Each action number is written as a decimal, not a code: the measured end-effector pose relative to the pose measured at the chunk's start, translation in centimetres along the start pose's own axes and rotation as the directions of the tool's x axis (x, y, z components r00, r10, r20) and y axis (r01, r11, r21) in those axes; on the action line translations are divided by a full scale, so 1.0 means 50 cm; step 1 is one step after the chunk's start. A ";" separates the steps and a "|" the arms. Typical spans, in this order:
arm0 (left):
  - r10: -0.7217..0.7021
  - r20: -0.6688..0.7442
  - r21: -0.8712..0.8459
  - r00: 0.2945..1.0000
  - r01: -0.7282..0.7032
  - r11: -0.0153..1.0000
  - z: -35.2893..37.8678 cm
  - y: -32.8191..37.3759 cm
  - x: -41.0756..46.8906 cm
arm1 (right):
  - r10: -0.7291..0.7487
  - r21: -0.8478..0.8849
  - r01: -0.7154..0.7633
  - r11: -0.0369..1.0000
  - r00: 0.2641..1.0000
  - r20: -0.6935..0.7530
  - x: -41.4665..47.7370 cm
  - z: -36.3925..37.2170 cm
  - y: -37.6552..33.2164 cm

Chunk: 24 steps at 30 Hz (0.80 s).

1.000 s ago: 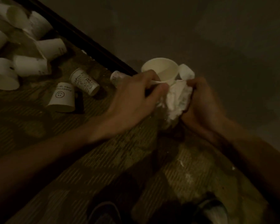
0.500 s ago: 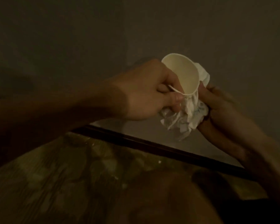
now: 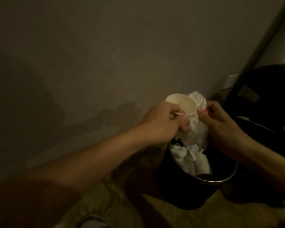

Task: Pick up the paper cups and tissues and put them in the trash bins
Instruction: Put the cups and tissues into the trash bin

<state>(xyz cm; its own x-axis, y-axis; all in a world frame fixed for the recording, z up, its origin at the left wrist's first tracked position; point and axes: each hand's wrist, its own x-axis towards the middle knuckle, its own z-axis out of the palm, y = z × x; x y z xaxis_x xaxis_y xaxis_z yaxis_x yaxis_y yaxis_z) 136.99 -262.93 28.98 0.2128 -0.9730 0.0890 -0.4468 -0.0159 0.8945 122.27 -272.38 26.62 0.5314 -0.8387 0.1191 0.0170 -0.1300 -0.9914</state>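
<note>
Our load hangs over the trash bin (image 3: 220,180).
Left hand (image 3: 163,122) pinches the paper cup (image 3: 176,104), right hand (image 3: 220,124) grips the tissues (image 3: 196,130); next we likely release both.

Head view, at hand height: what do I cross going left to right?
left hand → cup → tissue wad → right hand → black lidded object. The open bin lies below both hands, so it has no clear place in the order.
</note>
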 end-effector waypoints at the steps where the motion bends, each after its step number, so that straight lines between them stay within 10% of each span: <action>1: -0.030 0.016 -0.022 0.999 0.030 0.999 0.040 -0.013 0.028 | 0.034 -0.037 -0.036 0.999 0.999 -0.040 0.000 -0.032 0.030; 8: -0.201 0.188 0.302 0.961 0.138 0.943 0.202 -0.173 0.106 | 0.247 -0.622 -0.156 0.768 0.967 0.063 0.004 -0.147 0.226; 14: -0.151 0.345 0.718 0.926 -0.156 0.678 0.225 -0.199 0.115 | 0.416 -0.799 -0.034 0.600 0.867 0.276 0.014 -0.156 0.248; 21: -0.025 0.336 0.474 0.942 -0.146 0.868 0.165 -0.173 0.103 | 0.371 -0.894 0.074 0.442 0.892 0.258 0.030 -0.158 0.203; 24: 0.064 0.276 0.548 0.959 -0.211 0.809 0.094 -0.124 0.099 | 0.293 -0.975 0.082 0.206 0.945 0.142 0.027 -0.139 0.167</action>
<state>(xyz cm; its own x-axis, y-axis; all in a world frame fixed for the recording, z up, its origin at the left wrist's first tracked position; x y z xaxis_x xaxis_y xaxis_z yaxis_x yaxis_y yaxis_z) 136.73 -268.72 21.79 -0.0640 -0.9977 0.0213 -0.8828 0.0666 0.4649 117.24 -278.28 18.89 0.6275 -0.7560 -0.1860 -0.7786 -0.6115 -0.1411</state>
